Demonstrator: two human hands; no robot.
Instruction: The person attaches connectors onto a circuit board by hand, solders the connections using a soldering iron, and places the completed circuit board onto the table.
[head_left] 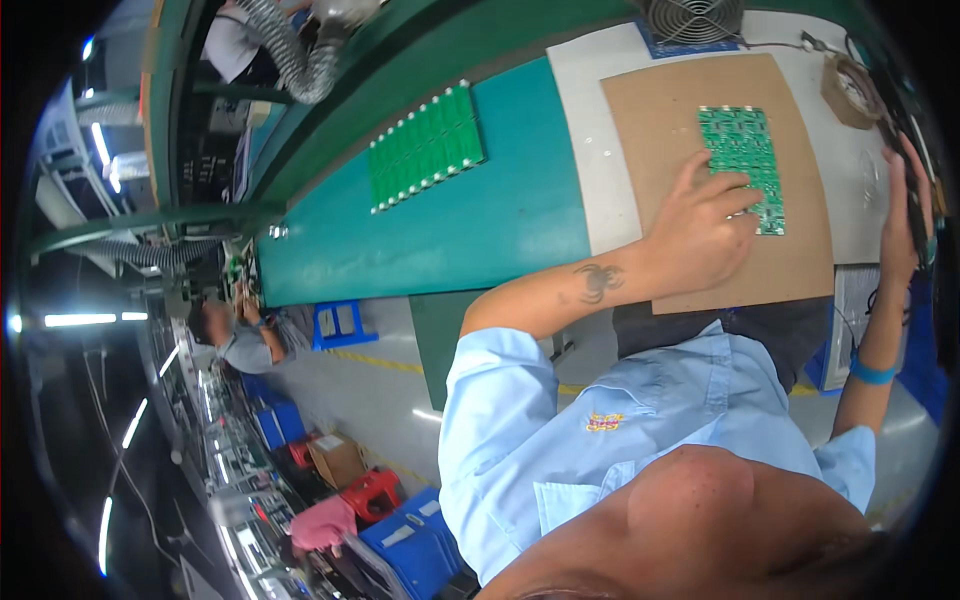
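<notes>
A green circuit board panel (pixel 740 135), set with many small parts, lies on a sheet of brown cardboard (pixel 660 100). Over the panel's left side rests my left hand (pixel 708 215), its fingers apart and touching the board. They are not closed around anything. At the far right edge of view, my right hand (pixel 897 235) is raised with its fingers around a long dark object (pixel 914 205). The picture's rim blurs that object, so its kind is unclear. A blue band circles my right wrist.
A second green board panel (pixel 425 145) lies on the teal bench mat (pixel 525 190) to the left. A fan (pixel 695 18) stands at the back, and a tape roll (pixel 850 92) lies right of the cardboard. Another person (pixel 250 345) works farther down the bench.
</notes>
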